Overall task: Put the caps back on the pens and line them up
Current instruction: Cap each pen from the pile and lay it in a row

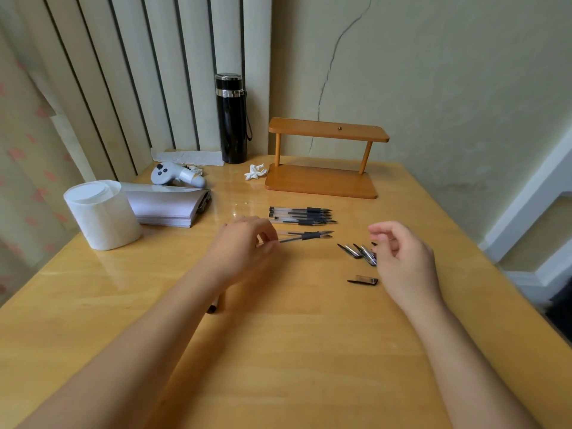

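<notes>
L hand (244, 243) pinched an uncapped pen (305, 236) by its rear end, tip pointing right, approx. level just above the table (278, 351). A 2nd pen seemed to lie right beside it; blur made that hard to tell. R hand (402, 258) hovered w/ fingers loosely curled, holding nothing, over the loose caps (359, 252); one cap (363, 280) lay apart, nearer. Four-ish uncapped pens (301, 215) sat in a row before the wooden shelf (325, 156).

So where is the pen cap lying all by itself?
The lone cap lies on the table to the right, just left of the right hand's wrist, nearer the person than the cluster of caps.
</notes>
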